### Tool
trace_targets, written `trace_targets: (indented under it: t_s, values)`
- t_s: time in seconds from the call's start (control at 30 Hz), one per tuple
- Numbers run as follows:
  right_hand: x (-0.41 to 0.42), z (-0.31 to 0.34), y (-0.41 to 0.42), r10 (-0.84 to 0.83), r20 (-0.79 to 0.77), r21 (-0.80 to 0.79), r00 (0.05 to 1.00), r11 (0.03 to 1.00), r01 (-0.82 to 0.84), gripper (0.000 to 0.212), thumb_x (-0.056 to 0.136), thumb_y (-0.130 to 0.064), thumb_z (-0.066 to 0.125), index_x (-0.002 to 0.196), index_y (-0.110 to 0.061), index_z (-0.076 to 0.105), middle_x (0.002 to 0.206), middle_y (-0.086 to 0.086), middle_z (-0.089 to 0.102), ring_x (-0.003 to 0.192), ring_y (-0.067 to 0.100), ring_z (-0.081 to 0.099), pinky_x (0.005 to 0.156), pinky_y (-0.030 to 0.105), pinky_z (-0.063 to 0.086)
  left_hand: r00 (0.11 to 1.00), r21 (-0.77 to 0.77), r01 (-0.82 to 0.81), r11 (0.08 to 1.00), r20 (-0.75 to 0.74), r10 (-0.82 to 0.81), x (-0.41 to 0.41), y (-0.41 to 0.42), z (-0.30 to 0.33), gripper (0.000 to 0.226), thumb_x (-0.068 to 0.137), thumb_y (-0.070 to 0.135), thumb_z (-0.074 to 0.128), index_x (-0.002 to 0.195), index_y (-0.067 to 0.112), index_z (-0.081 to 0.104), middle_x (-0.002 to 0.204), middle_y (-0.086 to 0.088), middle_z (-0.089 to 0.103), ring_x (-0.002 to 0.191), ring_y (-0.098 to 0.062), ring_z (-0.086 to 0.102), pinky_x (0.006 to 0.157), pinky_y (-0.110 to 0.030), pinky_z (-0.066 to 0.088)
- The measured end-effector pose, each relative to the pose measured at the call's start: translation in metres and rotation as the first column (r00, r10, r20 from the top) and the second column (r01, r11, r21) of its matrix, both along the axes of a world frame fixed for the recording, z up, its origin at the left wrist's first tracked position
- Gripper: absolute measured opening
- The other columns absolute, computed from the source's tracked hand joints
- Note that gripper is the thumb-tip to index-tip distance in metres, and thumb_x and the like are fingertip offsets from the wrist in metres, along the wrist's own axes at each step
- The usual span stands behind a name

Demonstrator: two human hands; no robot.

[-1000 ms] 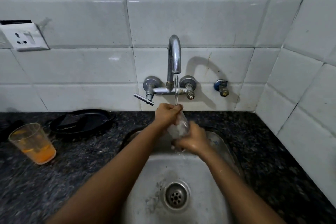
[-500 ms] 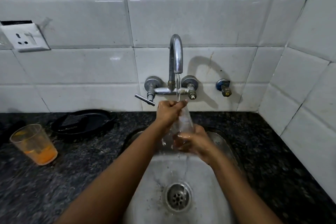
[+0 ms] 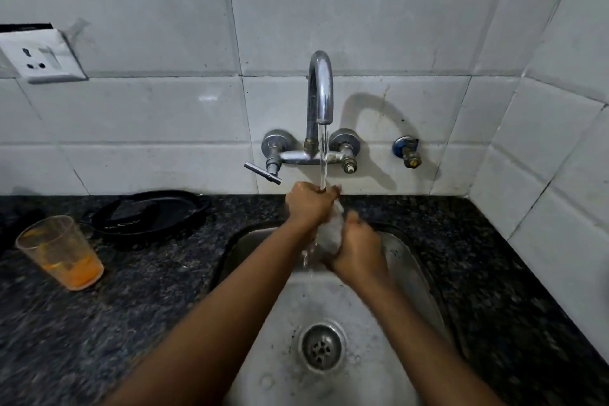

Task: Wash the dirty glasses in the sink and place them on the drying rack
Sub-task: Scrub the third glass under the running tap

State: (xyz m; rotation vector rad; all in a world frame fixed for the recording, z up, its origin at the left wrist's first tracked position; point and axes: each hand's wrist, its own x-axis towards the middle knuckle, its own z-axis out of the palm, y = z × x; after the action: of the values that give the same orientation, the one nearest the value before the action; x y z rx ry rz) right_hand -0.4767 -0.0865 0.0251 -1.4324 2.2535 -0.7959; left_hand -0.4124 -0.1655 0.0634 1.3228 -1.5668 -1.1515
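Note:
A clear glass [image 3: 330,231] is held over the steel sink [image 3: 405,270], under the water running from the tap [image 3: 320,92]. My left hand [image 3: 308,204] covers its top, where the stream lands on my fingers. My right hand [image 3: 357,249] wraps its lower part from the right. Most of the glass is hidden between the two hands. A second glass [image 3: 61,252] with orange residue at its bottom stands on the counter at the far left.
A black tray [image 3: 150,212] lies on the dark granite counter [image 3: 478,273] left of the sink. The tap's lever [image 3: 262,172] sticks out to the left. A small valve [image 3: 407,152] is on the wall at right. The tiled side wall closes in the right. The drain [image 3: 321,346] is below my arms.
The glass has tilted and dropped a little. My left hand has moved onto its top under the stream, and my right hand has shifted lower around it.

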Motion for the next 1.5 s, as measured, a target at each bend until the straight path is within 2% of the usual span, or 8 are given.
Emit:
trace_targets:
  t_s: [0.07,0.3,0.47,0.7,0.9,1.07,1.23,1.5]
  values:
    - [0.002,0.002,-0.001,-0.008,-0.268,-0.064,0.964,0.998,-0.009,0.072,0.068,-0.034,0.078,0.123,-0.01,0.039,0.112,0.012,0.059,0.099,0.031,0.06,0.078,0.035,0.049,0.998,-0.106,-0.069,0.992,-0.01,0.068,-0.002,0.001,-0.003,0.044,0.083,0.028,0.068,0.045,0.017,0.047,0.041,0.002,0.045,0.035,-0.006,0.041,0.04,-0.017,0.035]
    - [-0.021,0.005,0.009,0.145,0.96,-0.093,0.239,0.972,-0.216,0.029,0.076,-0.006,0.066,0.104,0.002,0.061,0.082,0.015,0.071,0.07,0.026,0.068,0.066,0.037,0.058,0.906,0.034,0.13,0.991,-0.411,-0.104,0.017,0.001,-0.009,0.045,0.08,0.017,0.069,0.045,0.015,0.042,0.033,0.01,0.037,0.03,-0.007,0.031,0.038,-0.016,0.032]
    - [0.01,0.002,0.005,0.012,-0.084,-0.012,0.996,1.0,-0.013,0.068,0.072,-0.028,0.077,0.123,-0.005,0.039,0.11,0.014,0.059,0.099,0.031,0.06,0.079,0.035,0.048,0.997,-0.056,-0.025,0.998,0.073,0.029,0.003,0.002,-0.003,0.041,0.084,0.027,0.065,0.047,0.013,0.052,0.045,-0.001,0.05,0.04,-0.011,0.046,0.052,-0.024,0.047]
    - [-0.019,0.004,0.01,0.145,0.926,-0.085,0.349,0.98,-0.182,0.041,0.074,-0.006,0.071,0.111,0.0,0.054,0.083,0.015,0.071,0.07,0.027,0.069,0.069,0.043,0.059,0.912,-0.018,0.171,0.985,-0.374,-0.166,0.022,-0.004,-0.012,0.051,0.082,0.02,0.067,0.039,0.02,0.042,0.034,0.008,0.037,0.031,-0.008,0.031,0.041,-0.019,0.032]
    - [0.01,-0.005,0.002,-0.006,-0.065,-0.03,0.998,1.0,0.004,0.066,0.067,-0.037,0.078,0.115,-0.008,0.044,0.104,0.011,0.064,0.094,0.03,0.064,0.072,0.033,0.05,0.993,-0.067,-0.009,0.998,0.117,0.017,0.005,-0.006,-0.012,0.046,0.087,0.032,0.061,0.045,0.015,0.049,0.045,-0.005,0.053,0.046,-0.018,0.056,0.058,-0.026,0.05]
    - [-0.013,0.002,0.009,0.164,0.724,0.022,0.67,0.965,-0.26,0.032,0.079,-0.017,0.07,0.109,-0.015,0.06,0.095,0.012,0.072,0.081,0.027,0.071,0.075,0.042,0.058,0.993,-0.115,0.1,0.988,-0.051,-0.106,0.014,-0.007,-0.022,0.052,0.091,0.032,0.054,0.043,0.015,0.045,0.029,0.006,0.043,0.026,-0.002,0.04,0.04,-0.018,0.038]
    - [-0.028,0.002,-0.01,0.238,0.448,-0.018,0.862,0.966,-0.257,0.056,0.06,-0.012,0.082,0.111,-0.011,0.057,0.098,0.002,0.066,0.089,0.021,0.066,0.081,0.037,0.056,0.948,-0.055,0.313,0.948,0.082,-0.308,0.022,0.0,0.001,0.061,0.094,0.053,0.034,0.057,0.009,0.056,0.055,-0.003,0.059,0.046,-0.011,0.055,0.054,-0.025,0.045]
    - [-0.037,0.017,-0.026,0.381,-0.101,-0.145,0.919,0.908,-0.392,0.07,0.066,-0.001,0.077,0.127,-0.012,0.046,0.121,0.005,0.051,0.108,0.017,0.049,0.086,0.022,0.044,-0.062,0.248,0.831,0.498,0.931,-0.359,0.031,0.005,0.013,0.098,0.068,0.025,0.08,0.146,0.025,0.021,0.155,-0.003,0.021,0.142,-0.024,0.018,0.115,-0.044,0.021]
